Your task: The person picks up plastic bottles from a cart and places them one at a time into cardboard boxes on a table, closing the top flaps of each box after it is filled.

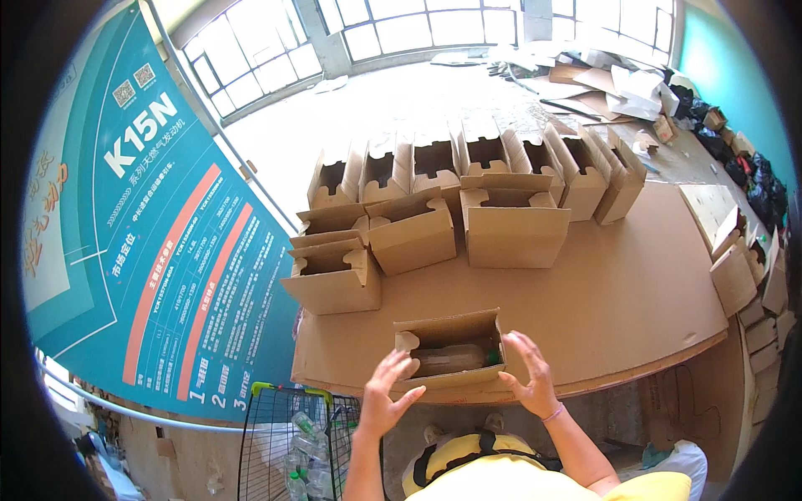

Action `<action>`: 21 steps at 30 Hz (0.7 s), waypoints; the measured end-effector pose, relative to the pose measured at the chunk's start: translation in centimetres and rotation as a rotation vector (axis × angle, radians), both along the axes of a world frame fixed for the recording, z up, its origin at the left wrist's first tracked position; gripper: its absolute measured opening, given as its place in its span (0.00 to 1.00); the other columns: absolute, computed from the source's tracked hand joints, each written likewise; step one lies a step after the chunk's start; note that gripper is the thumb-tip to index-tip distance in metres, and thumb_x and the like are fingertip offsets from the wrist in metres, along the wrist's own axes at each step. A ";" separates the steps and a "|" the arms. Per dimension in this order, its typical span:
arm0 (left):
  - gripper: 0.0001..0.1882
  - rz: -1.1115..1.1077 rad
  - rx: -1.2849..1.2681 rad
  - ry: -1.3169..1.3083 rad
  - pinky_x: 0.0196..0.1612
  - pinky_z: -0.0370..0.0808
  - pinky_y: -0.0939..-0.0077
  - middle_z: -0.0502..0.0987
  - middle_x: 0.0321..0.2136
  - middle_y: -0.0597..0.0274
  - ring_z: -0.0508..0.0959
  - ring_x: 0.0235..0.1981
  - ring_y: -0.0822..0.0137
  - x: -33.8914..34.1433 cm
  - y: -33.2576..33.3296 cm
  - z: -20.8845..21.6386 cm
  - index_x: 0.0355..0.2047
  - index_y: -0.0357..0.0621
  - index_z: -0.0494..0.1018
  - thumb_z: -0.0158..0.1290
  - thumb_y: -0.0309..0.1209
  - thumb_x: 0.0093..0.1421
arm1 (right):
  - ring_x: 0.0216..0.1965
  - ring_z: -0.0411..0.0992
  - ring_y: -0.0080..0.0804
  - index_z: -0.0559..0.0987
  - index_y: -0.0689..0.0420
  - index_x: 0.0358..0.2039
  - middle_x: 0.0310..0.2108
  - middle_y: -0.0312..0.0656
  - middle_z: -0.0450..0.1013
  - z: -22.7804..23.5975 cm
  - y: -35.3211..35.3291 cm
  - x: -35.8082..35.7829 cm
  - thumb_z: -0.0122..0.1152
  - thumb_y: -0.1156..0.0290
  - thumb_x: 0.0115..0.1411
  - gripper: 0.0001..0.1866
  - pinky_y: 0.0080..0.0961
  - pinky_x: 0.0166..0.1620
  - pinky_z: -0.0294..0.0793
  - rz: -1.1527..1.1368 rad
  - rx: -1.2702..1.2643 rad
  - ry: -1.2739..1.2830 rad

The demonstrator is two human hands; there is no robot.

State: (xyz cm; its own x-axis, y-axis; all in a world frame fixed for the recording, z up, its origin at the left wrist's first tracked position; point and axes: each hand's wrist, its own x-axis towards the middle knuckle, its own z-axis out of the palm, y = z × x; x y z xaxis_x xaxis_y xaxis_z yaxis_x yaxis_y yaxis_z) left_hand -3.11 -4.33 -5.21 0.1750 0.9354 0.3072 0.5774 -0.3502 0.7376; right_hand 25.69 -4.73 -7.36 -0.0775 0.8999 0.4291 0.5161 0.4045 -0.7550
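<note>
An open cardboard box (445,328) stands near the front edge of the cardboard-covered table, its top flaps up. Inside lies a clear plastic bottle (449,361) on its side, with green showing at its right end. At the box's left end is my left hand (388,396), thumb and fingers apart, the fingertips close to or touching the side flap. My right hand (530,380) is spread at the opposite end, its fingers beside the right wall. Neither hand grips anything. Whether the fingertips touch the cardboard is hard to tell.
Several open cardboard boxes (518,238) stand in rows at the table's far side. A wire cart (271,434) with plastic bottles is at lower left, beside a large teal banner (159,250). Stacked cardboard boxes (735,280) and black bags (767,196) line the right.
</note>
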 end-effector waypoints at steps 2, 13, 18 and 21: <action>0.20 -0.005 -0.007 -0.107 0.59 0.67 0.61 0.78 0.47 0.50 0.73 0.55 0.52 -0.2 -0.3 -2.5 0.44 0.39 0.76 0.63 0.36 0.53 | 0.56 0.68 0.46 0.74 0.57 0.53 0.51 0.47 0.73 -1.5 0.5 -0.9 0.67 0.69 0.53 0.26 0.36 0.59 0.66 0.076 -0.027 -0.027; 0.40 -0.132 0.276 0.484 0.66 0.52 0.46 0.70 0.52 0.51 0.64 0.60 0.49 -0.9 7.1 0.5 0.55 0.43 0.66 0.69 0.36 0.42 | 0.54 0.68 0.48 0.67 0.62 0.57 0.54 0.52 0.68 -3.9 1.4 -5.6 0.70 0.72 0.50 0.34 0.34 0.57 0.66 -0.424 -0.018 0.044; 0.47 -0.467 0.220 0.592 0.66 0.51 0.44 0.58 0.62 0.43 0.56 0.64 0.42 -2.1 8.7 -1.6 0.63 0.50 0.60 0.66 0.47 0.44 | 0.55 0.68 0.45 0.69 0.65 0.56 0.53 0.54 0.70 -5.5 0.8 -5.7 0.67 0.65 0.55 0.31 0.35 0.59 0.64 -0.414 -0.265 0.291; 0.52 -0.541 0.082 0.752 0.64 0.56 0.43 0.48 0.64 0.37 0.52 0.64 0.35 -1.3 7.8 -0.7 0.67 0.60 0.54 0.64 0.55 0.43 | 0.54 0.69 0.46 0.71 0.67 0.54 0.50 0.57 0.72 -6.5 1.0 -5.3 0.63 0.58 0.57 0.30 0.37 0.57 0.66 -0.420 -0.290 0.283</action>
State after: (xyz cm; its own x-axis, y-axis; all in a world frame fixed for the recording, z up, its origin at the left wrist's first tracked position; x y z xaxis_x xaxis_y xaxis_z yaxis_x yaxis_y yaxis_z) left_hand -4.39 3.44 -5.95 0.7610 0.6487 -0.0030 0.6365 -0.7458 0.1966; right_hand 20.41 -3.73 -13.87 0.3933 0.9125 0.1124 0.3499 -0.0355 -0.9361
